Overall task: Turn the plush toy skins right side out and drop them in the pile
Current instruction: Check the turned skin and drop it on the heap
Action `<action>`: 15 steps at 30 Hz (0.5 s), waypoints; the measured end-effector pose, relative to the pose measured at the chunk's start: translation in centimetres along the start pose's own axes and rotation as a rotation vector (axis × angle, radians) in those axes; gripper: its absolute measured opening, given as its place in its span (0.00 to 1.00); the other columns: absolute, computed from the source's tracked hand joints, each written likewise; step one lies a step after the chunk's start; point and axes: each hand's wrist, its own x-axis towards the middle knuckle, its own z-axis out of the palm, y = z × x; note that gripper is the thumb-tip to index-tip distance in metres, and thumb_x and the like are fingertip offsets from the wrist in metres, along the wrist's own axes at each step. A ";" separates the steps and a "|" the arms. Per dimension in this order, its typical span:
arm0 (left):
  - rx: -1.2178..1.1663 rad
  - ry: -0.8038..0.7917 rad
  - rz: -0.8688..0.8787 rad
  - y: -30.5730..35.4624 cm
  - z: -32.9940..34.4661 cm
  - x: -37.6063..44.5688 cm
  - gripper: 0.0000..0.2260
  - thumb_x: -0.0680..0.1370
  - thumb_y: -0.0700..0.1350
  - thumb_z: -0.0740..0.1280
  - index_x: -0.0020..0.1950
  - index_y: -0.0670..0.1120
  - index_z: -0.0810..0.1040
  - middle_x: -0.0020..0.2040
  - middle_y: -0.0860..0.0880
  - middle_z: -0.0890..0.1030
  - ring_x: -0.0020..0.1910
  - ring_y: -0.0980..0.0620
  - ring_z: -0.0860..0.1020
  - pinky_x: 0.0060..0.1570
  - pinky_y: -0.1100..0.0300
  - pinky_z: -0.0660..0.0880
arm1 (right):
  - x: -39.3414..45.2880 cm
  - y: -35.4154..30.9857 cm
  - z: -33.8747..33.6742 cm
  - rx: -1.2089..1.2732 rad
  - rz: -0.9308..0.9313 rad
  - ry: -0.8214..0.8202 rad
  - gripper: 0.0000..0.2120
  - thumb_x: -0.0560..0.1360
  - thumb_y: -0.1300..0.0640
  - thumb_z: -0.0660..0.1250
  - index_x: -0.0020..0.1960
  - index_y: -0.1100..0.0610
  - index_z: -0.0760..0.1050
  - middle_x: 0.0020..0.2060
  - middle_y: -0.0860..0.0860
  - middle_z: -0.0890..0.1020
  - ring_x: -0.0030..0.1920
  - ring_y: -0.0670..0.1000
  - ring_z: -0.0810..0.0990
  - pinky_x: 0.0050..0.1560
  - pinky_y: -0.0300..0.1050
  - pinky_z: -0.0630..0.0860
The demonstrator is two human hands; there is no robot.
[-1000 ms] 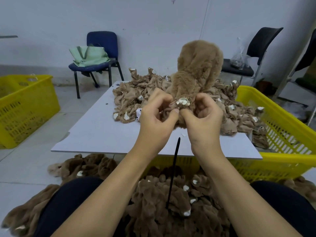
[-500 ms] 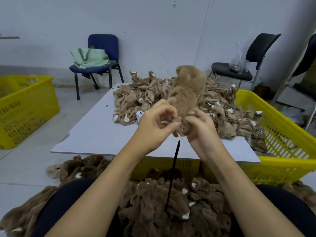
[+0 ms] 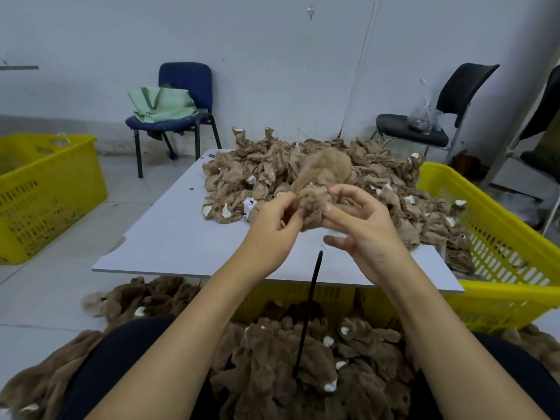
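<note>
A brown furry plush skin (image 3: 321,183) hangs low between my hands, just above the white table (image 3: 181,237). My left hand (image 3: 272,219) pinches its lower left edge with curled fingers. My right hand (image 3: 360,225) grips its lower right edge between thumb and forefinger, the other fingers loosely spread. Behind it lies a heap of inside-out tan skins (image 3: 272,165) on the table. A pile of fur-side-out skins (image 3: 303,359) fills my lap and the floor below.
A black rod (image 3: 309,310) stands upright between my knees. Yellow crates stand at the left (image 3: 45,192) and at the right (image 3: 500,237) under the table edge. A blue chair (image 3: 178,116) with a green bag and a black chair (image 3: 424,128) are by the wall.
The skin was held up high a second ago; both hands have lowered it toward the table and it now looks bunched and smaller between the fingers.
</note>
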 end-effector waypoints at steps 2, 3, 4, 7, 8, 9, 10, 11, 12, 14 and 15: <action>0.109 -0.040 0.028 -0.3 -0.2 0.1 0.09 0.83 0.45 0.59 0.44 0.45 0.71 0.37 0.49 0.71 0.35 0.46 0.71 0.35 0.50 0.69 | -0.3 0.4 0.1 0.019 0.019 -0.003 0.11 0.73 0.56 0.77 0.51 0.50 0.77 0.50 0.57 0.86 0.50 0.59 0.86 0.39 0.48 0.80; 0.158 -0.052 0.051 -0.4 -0.4 0.1 0.07 0.82 0.45 0.58 0.45 0.46 0.71 0.38 0.51 0.72 0.36 0.50 0.72 0.35 0.53 0.68 | -0.3 0.6 0.3 0.031 0.019 0.001 0.10 0.74 0.57 0.76 0.50 0.50 0.77 0.51 0.58 0.86 0.51 0.59 0.86 0.40 0.49 0.79; 0.201 -0.055 0.075 -0.5 -0.4 0.2 0.06 0.81 0.43 0.58 0.46 0.47 0.71 0.38 0.52 0.72 0.36 0.54 0.71 0.34 0.58 0.67 | -0.4 0.7 0.4 0.035 0.019 0.006 0.09 0.74 0.58 0.75 0.49 0.49 0.76 0.51 0.58 0.86 0.51 0.58 0.86 0.40 0.49 0.79; 0.223 -0.042 0.149 0.1 0.0 0.1 0.11 0.79 0.38 0.58 0.42 0.54 0.68 0.38 0.56 0.70 0.37 0.60 0.70 0.36 0.68 0.65 | -0.3 0.7 0.7 0.031 -0.027 0.024 0.12 0.74 0.62 0.75 0.47 0.50 0.75 0.47 0.58 0.85 0.46 0.56 0.83 0.40 0.50 0.78; 0.206 -0.038 0.170 0.3 0.2 0.0 0.12 0.79 0.38 0.58 0.42 0.54 0.68 0.39 0.56 0.71 0.38 0.60 0.70 0.37 0.69 0.65 | -0.2 0.6 0.9 0.040 -0.072 0.037 0.12 0.74 0.64 0.75 0.47 0.52 0.74 0.44 0.59 0.83 0.44 0.57 0.81 0.39 0.49 0.76; 0.196 -0.039 0.191 0.3 0.4 0.0 0.10 0.78 0.37 0.58 0.43 0.52 0.70 0.39 0.54 0.71 0.38 0.58 0.71 0.37 0.68 0.65 | -0.2 0.6 1.1 0.043 -0.128 0.056 0.12 0.73 0.66 0.74 0.46 0.53 0.73 0.41 0.58 0.82 0.41 0.56 0.78 0.37 0.48 0.74; 0.195 -0.039 0.208 0.4 0.6 0.0 0.08 0.78 0.37 0.58 0.44 0.48 0.72 0.40 0.52 0.72 0.38 0.56 0.71 0.37 0.67 0.65 | -0.2 0.6 1.2 0.031 -0.190 0.078 0.13 0.71 0.69 0.73 0.43 0.54 0.73 0.37 0.55 0.80 0.37 0.54 0.76 0.36 0.46 0.72; 0.193 -0.037 0.219 0.5 0.7 0.1 0.06 0.77 0.37 0.59 0.45 0.45 0.74 0.40 0.51 0.73 0.39 0.55 0.71 0.38 0.66 0.65 | -0.2 0.6 1.4 0.003 -0.252 0.099 0.14 0.70 0.70 0.71 0.40 0.53 0.73 0.34 0.51 0.78 0.34 0.51 0.74 0.35 0.44 0.71; 0.188 -0.034 0.231 0.5 0.9 0.0 0.05 0.77 0.36 0.59 0.45 0.43 0.74 0.40 0.51 0.73 0.38 0.56 0.70 0.38 0.65 0.65 | -0.3 0.6 1.6 -0.030 -0.302 0.121 0.14 0.68 0.70 0.69 0.37 0.52 0.72 0.31 0.48 0.75 0.32 0.48 0.72 0.34 0.41 0.71; 0.192 -0.028 0.275 1.0 1.5 -0.1 0.09 0.78 0.35 0.61 0.40 0.46 0.68 0.37 0.55 0.68 0.36 0.57 0.67 0.37 0.63 0.63 | -0.4 0.4 1.6 -0.067 -0.360 0.168 0.15 0.65 0.70 0.65 0.34 0.51 0.68 0.29 0.47 0.70 0.31 0.47 0.69 0.31 0.38 0.69; 0.204 -0.019 0.300 1.3 1.7 -0.2 0.12 0.78 0.35 0.61 0.39 0.48 0.64 0.36 0.56 0.65 0.35 0.57 0.65 0.36 0.62 0.61 | -0.4 0.3 1.5 -0.072 -0.376 0.182 0.15 0.65 0.70 0.64 0.34 0.50 0.67 0.29 0.46 0.69 0.31 0.47 0.67 0.31 0.38 0.68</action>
